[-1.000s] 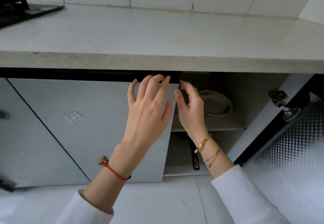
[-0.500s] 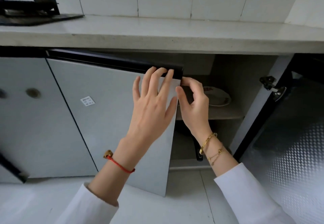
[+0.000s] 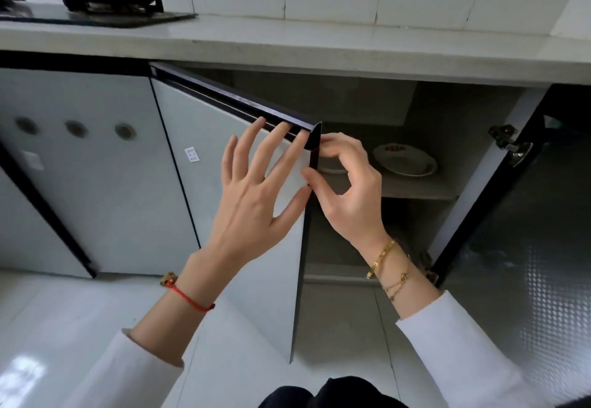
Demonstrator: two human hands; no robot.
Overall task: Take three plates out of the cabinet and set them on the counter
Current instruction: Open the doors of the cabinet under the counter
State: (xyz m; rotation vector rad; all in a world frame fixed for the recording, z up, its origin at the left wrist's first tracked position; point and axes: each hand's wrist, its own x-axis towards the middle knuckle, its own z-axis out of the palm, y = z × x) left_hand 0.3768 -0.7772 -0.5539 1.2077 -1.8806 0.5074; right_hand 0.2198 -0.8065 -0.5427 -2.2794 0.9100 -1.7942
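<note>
A white plate (image 3: 405, 160) with a red pattern lies on the cabinet's upper shelf (image 3: 415, 188); the rim of a second plate (image 3: 332, 168) shows behind my right hand. The left cabinet door (image 3: 243, 164), pale grey with a black top edge, stands partly swung out. My left hand (image 3: 256, 196) lies flat on its front, fingertips hooked under the black top edge. My right hand (image 3: 347, 184) pinches the door's free upper corner between thumb and fingers. The counter (image 3: 319, 46) runs above the cabinet.
The right cabinet door (image 3: 527, 231) stands wide open, its hinge (image 3: 508, 145) exposed. A black gas hob (image 3: 105, 4) sits on the counter at the far left. Closed grey doors (image 3: 80, 168) lie to the left. White floor tiles (image 3: 64, 327) are below.
The left door has swung further out from the cabinet with both hands on it. More of the shelf and the plate has come into sight.
</note>
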